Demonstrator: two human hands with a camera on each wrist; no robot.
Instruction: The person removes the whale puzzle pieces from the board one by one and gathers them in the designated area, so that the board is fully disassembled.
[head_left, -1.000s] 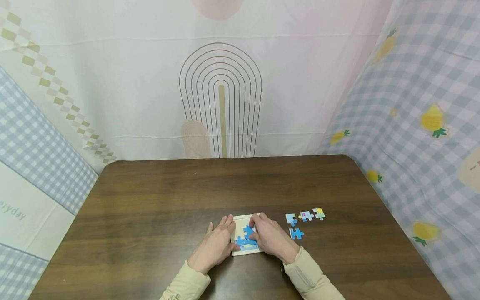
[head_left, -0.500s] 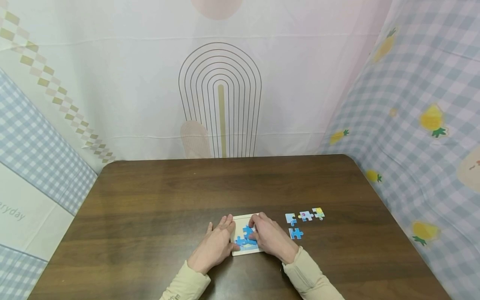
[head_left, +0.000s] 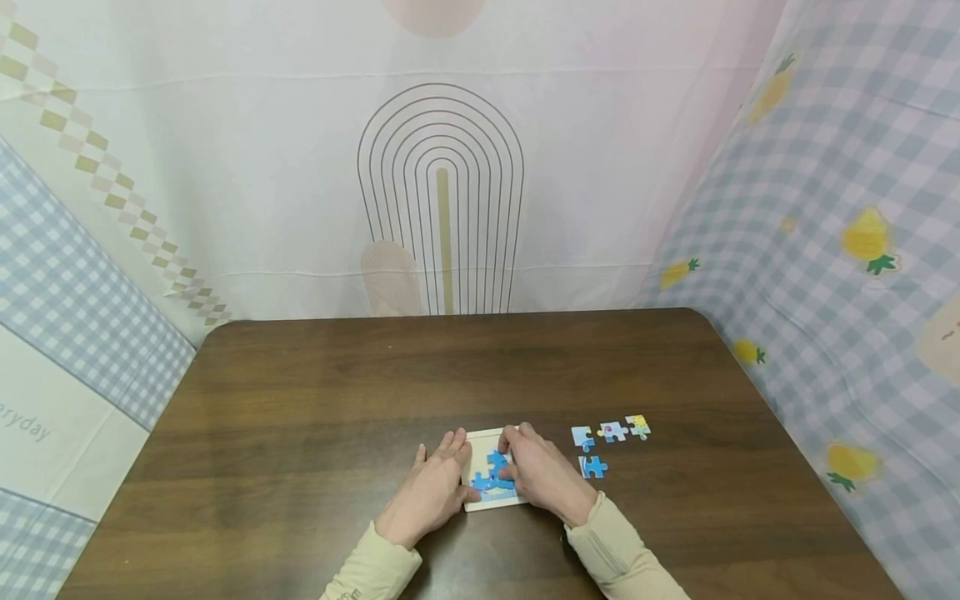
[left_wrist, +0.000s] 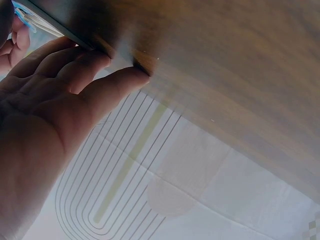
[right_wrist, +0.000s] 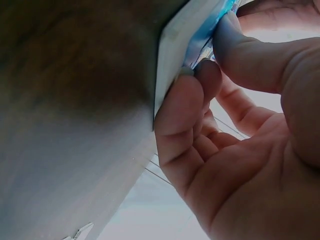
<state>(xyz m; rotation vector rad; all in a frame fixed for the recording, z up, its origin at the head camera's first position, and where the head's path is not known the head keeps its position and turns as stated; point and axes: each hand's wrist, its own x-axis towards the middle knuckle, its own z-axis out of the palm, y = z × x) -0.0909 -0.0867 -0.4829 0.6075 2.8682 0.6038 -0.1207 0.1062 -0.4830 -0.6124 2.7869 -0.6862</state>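
A small pale puzzle frame (head_left: 483, 435) lies on the table in the head view, with blue puzzle pieces (head_left: 489, 481) joined in its lower part. My left hand (head_left: 427, 493) rests along the frame's left side, fingers mostly straight, thumb on the lower left corner. In the left wrist view its fingers (left_wrist: 82, 67) touch the tabletop beside the frame. My right hand (head_left: 546, 473) covers the frame's right side, with curled fingers and thumb pinching a blue puzzle piece. The right wrist view shows the thumb (right_wrist: 235, 50) against the blue surface; the piece's outline is mostly hidden by the hand.
Right of the frame, several loose puzzle pieces lie on the brown table (head_left: 337, 392): a blue one (head_left: 592, 467), a light blue one (head_left: 582, 437), a patterned one (head_left: 612, 432) and one with yellow (head_left: 638, 427). Patterned cloth (head_left: 300, 167) hangs behind the table.
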